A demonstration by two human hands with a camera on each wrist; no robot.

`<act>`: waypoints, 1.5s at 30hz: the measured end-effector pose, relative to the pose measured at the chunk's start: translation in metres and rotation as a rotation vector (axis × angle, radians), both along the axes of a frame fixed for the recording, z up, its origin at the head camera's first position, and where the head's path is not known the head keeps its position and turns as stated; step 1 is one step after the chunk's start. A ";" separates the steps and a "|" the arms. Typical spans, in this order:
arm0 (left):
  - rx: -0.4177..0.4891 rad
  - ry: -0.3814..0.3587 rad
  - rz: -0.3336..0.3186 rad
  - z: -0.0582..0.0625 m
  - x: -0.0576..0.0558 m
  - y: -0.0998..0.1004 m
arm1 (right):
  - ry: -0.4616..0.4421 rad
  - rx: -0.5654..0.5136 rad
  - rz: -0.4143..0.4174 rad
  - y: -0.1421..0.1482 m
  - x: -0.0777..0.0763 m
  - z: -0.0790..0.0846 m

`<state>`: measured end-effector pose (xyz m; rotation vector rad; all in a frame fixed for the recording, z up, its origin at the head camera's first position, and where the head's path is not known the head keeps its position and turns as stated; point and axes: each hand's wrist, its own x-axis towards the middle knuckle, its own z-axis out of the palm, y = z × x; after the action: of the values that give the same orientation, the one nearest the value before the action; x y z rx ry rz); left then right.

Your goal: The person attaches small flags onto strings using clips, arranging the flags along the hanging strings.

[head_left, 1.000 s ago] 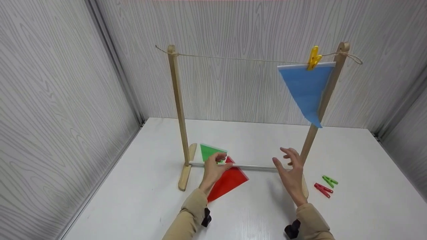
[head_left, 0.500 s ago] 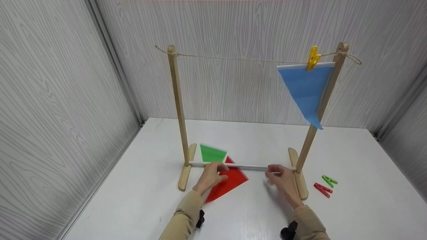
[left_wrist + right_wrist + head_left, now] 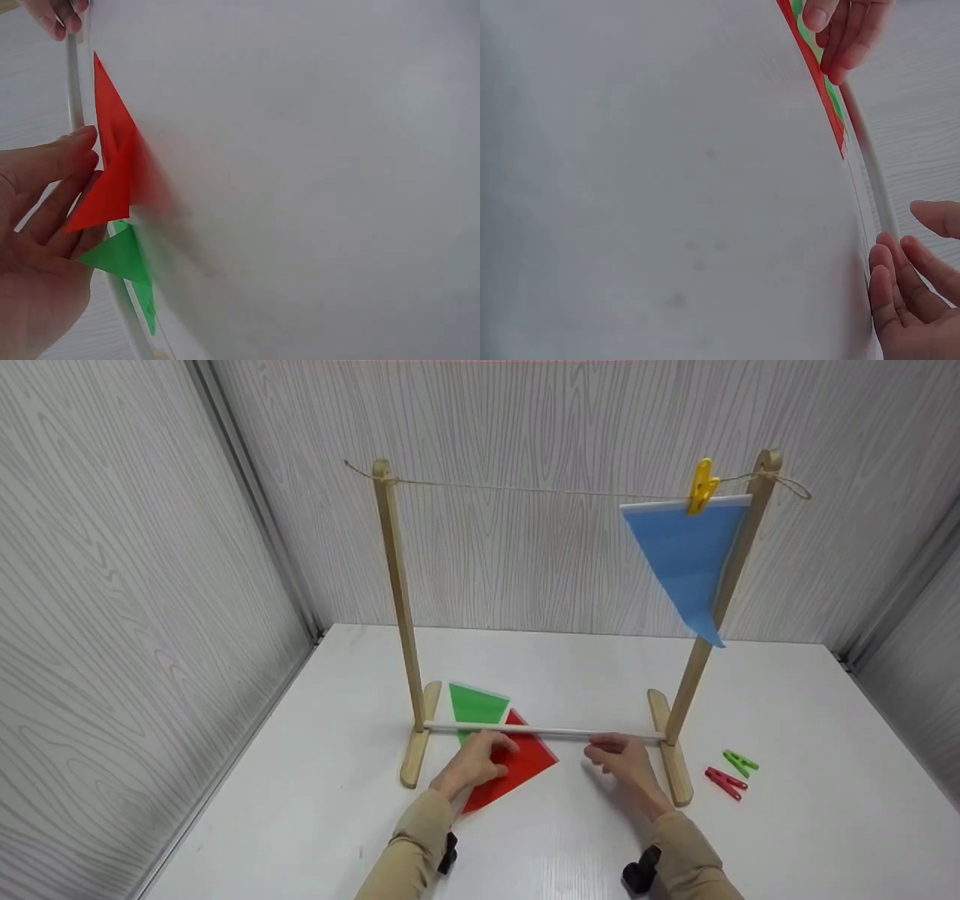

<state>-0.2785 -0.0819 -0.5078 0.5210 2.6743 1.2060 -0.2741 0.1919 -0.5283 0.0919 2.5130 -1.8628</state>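
Note:
In the head view my left hand [image 3: 472, 761] hovers over the red flag [image 3: 529, 765], fingertips near the white crossbar [image 3: 559, 731] of a wooden stand. In the left wrist view its fingers reach to the rod, with the red flag and green flag [image 3: 124, 259] partly in front. My right hand [image 3: 628, 765] is at the crossbar's right part, fingers loosely bent, and the thumb stands apart in the right wrist view. Neither hand grips anything; whether the fingertips touch the rod is unclear. A blue flag [image 3: 686, 551] hangs from the string [image 3: 525, 490] under a yellow clothespin [image 3: 702, 487].
The stand's left post [image 3: 399, 585] and right post [image 3: 694, 675] rise from wooden feet on the white table [image 3: 337, 840]. Right of the stand lie a green clothespin [image 3: 741, 763] and a red clothespin [image 3: 725, 783]. Pale wood-grain panels enclose the back and sides.
Both hands have come down and nearer to me. The right hand has also moved left, from beside the right post to the crossbar, its spread fingers drawing closer together. The flags stay put.

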 end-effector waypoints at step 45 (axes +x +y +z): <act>-0.009 0.033 -0.001 -0.005 0.003 0.048 | 0.071 0.204 0.054 -0.010 -0.008 -0.001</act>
<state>-0.2758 -0.0341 -0.5126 0.5446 2.7052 1.1944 -0.2820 0.1821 -0.5293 -0.0416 2.7171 -1.6138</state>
